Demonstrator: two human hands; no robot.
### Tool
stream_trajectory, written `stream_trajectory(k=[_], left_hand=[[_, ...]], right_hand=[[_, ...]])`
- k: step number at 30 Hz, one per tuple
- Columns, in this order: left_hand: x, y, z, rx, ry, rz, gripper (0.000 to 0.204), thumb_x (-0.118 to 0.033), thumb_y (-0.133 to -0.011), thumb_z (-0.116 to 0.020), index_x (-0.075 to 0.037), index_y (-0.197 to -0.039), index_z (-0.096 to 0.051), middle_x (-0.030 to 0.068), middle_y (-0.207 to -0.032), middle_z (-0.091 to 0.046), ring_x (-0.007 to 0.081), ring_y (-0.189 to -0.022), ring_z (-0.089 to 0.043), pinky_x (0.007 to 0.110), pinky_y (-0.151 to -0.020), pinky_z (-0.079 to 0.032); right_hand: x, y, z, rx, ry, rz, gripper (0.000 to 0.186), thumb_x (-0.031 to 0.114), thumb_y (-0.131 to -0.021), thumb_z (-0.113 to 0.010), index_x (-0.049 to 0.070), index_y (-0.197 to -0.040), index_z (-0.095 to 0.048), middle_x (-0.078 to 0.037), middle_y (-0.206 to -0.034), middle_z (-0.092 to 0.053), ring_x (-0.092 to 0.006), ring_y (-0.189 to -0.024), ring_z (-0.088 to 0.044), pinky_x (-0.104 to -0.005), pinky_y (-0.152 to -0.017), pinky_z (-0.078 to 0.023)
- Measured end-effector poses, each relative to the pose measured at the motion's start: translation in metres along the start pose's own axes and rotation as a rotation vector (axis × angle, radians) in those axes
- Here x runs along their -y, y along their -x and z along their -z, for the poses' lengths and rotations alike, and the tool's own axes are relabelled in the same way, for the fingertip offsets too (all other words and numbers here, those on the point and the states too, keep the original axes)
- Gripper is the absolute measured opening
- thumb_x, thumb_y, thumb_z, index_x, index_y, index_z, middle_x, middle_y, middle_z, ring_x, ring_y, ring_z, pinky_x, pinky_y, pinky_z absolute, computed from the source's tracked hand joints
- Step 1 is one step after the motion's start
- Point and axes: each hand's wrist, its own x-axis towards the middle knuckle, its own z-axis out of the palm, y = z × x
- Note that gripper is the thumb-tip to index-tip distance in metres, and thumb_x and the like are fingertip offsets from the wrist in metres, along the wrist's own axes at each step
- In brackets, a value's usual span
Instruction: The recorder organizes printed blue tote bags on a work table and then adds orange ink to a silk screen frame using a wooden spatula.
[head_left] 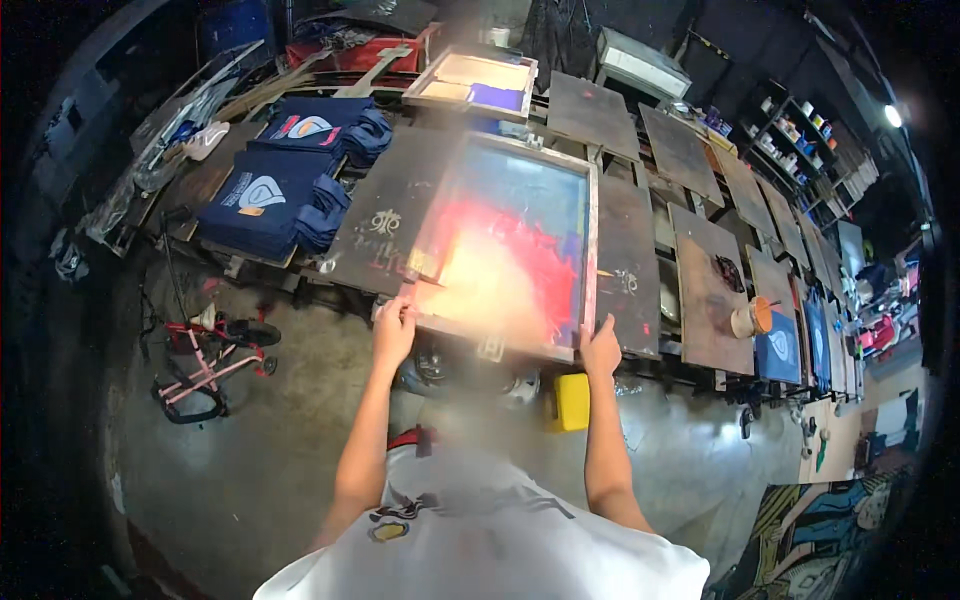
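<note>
A wooden-framed screen with blue mesh and red and pale ink is in front of me, over dark printing boards. A vertical haze blurs its left half. My left hand grips the frame's lower left corner, fingers wrapped on it. My right hand holds its lower right corner. A second framed screen, with pale and purple patches, lies just behind this one. Stacks of dark blue printed fabric bags lie on the boards to the left.
More boards run off to the right, one bearing a pale container. A pink-and-red small bicycle is on the floor at left. A yellow jerrycan stands below the bench. Shelves of containers are at the back right.
</note>
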Motion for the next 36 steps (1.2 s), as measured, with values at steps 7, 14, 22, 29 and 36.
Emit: stream_trajectory(k=[7,14,22,29,36], left_hand=[[0.070,-0.090,-0.010,-0.009,-0.191,0.034,0.019,-0.019,-0.097,-0.049,-0.005,-0.101,-0.062,0.0197,-0.097,-0.066,0.0411,-0.093,-0.061,0.048,-0.082,-0.048],[0.089,-0.084,-0.039,0.215,-0.526,0.380,0.044,-0.037,-0.099,-0.037,-0.003,-0.105,-0.064,0.0253,-0.096,-0.069,0.0446,-0.093,-0.067,0.055,-0.082,-0.051],[0.124,-0.088,-0.038,0.280,-0.315,0.390,0.047,-0.037,-0.100,-0.033,-0.001,-0.107,-0.063,0.0275,-0.107,-0.066,0.0477,-0.103,-0.060,0.056,-0.091,-0.045],[0.159,-0.093,-0.047,0.189,-0.068,0.414,0.050,-0.042,-0.099,-0.037,-0.001,-0.114,-0.061,0.0288,-0.105,-0.065,0.0491,-0.102,-0.060,0.057,-0.089,-0.045],[0.107,-0.095,-0.039,0.275,-0.247,0.506,0.073,-0.049,-0.102,-0.025,0.011,-0.097,-0.066,0.0338,-0.107,-0.063,0.0497,-0.105,-0.058,0.053,-0.095,-0.041]], right_hand=[[0.036,-0.028,-0.018,0.061,0.262,-0.160,0.062,0.053,-0.085,-0.064,0.001,-0.118,-0.052,-0.022,-0.096,-0.069,-0.0395,-0.087,-0.068,-0.0492,-0.075,-0.054],[0.031,-0.024,-0.019,0.172,0.288,-0.182,0.059,0.057,-0.086,-0.059,0.001,-0.103,-0.056,-0.023,-0.086,-0.070,-0.0394,-0.081,-0.070,-0.0482,-0.073,-0.055],[0.018,-0.032,-0.021,0.209,0.161,-0.358,0.069,0.066,-0.080,-0.059,0.002,-0.103,-0.061,-0.025,-0.096,-0.070,-0.0416,-0.091,-0.068,-0.0508,-0.080,-0.053],[0.029,-0.036,-0.007,0.297,-0.090,-0.369,0.079,0.076,-0.072,-0.057,0.003,-0.099,-0.070,-0.024,-0.097,-0.071,-0.0405,-0.094,-0.068,-0.0464,-0.086,-0.051],[0.019,-0.037,-0.009,0.472,0.006,-0.370,0.075,0.073,-0.074,-0.056,0.002,-0.090,-0.074,-0.024,-0.088,-0.071,-0.0392,-0.094,-0.069,-0.0459,-0.085,-0.051]])
